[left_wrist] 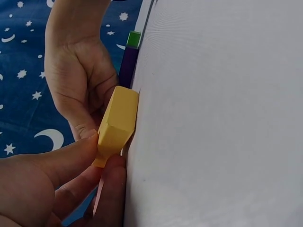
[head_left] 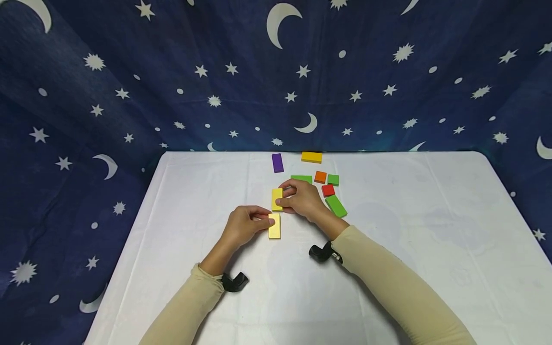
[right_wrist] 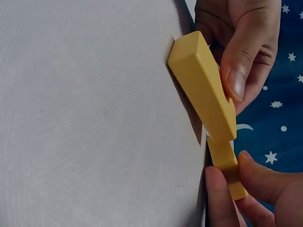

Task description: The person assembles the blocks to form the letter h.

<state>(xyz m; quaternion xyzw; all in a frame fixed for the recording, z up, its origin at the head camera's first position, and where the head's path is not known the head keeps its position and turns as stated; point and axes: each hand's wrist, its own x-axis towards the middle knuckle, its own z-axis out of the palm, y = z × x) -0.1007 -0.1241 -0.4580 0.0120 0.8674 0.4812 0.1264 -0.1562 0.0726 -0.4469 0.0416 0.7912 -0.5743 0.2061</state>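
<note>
White table [head_left: 431, 215]; only head view shows purple block [head_left: 278, 163].

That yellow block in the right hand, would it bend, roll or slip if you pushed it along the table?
The yellow block looks like a stiff, straight-edged solid, so it probably would not bend. Its flat faces suggest it would slide, not roll. The right hand holds it with fingertips alone, so it is likely light; its smooth painted surface might be a little slippery.
</note>
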